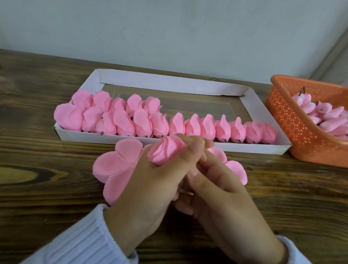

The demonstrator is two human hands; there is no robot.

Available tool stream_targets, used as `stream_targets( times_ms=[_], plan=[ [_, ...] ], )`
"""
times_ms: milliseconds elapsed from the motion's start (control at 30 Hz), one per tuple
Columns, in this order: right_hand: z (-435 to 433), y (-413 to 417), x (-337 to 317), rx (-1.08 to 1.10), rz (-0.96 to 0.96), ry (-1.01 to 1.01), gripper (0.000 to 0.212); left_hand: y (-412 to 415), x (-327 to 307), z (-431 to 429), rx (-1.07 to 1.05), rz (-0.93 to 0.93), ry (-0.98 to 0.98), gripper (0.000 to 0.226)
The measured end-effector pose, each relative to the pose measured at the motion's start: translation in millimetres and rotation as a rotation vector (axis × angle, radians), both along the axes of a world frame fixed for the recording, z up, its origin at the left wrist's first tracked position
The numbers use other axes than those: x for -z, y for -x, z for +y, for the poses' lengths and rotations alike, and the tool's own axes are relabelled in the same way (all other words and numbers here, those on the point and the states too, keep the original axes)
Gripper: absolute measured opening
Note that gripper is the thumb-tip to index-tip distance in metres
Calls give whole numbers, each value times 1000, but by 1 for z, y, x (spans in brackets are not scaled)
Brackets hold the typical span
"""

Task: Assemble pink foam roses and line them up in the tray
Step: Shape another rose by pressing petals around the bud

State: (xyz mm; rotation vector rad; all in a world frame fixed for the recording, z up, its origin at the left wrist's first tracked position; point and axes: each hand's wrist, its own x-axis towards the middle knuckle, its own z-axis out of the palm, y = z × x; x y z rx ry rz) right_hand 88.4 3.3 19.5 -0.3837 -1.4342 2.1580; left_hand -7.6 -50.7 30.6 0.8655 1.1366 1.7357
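1. My left grip (150, 188) grasps a rosebud (165, 152) over the surface's (41, 163) near middle, and my right grip (222, 190) pinches at its base.
2. Flat petal sheets (116, 164) lie beneath, not yet wrapped on.
3. In the tray (251, 148), the near-edge row (211, 128) looks full, while the second row (117, 102) fills only its left end.
4. Many buds (336, 121) wait in the orange basket (294, 128), so I judge plenty remains.

Surface (41, 163): dark-stained wood, bold horizontal grain, one large oval knot (9, 176) with a dark outline near the left edge.
Wall (156, 26): plain, pale grey-blue, rising directly behind the surface.
Moulding (346, 41): grey strip, running slantwise up the wall at upper right.
Basket (283, 111): orange plastic, perforated sides, standing on the surface at far right, partly cut off by the frame edge.
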Motion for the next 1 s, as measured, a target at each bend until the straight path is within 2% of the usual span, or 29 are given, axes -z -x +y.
stream_targets(
  times_ms=[133, 267, 367, 500, 567, 667, 767, 867, 1000],
  plan=[
    [2, -2, 1, 22, -65, 0, 31, 0, 1, 0, 36, 45, -21, 22],
    [1, -1, -1, 0, -2, -24, 18, 1, -2, -2, 38, 13, -29, 25],
    [0, -2, 0, 0, -3, -95, 23, 3, -2, -1, 29, 16, -31, 23],
    [2, -3, 2, 52, -105, -154, 32, 1, -2, -2, 31, 14, -54, 19],
    [0, -2, 1, 30, -65, -187, 23, 0, -2, -2, -3, 8, -40, 21],
    [-2, -1, -1, 32, -18, -238, 30, 1, 0, -1, -40, -22, -33, 23],
    [-1, -3, 1, 63, -74, -261, 21, 1, -3, -1, 19, -63, -53, 20],
    [0, -5, 0, 66, -147, -254, 27, 0, -5, -1, 37, -56, -55, 21],
    [0, -3, 0, 39, -39, -234, 23, 1, -5, -1, 14, -61, -43, 27]
  ],
)
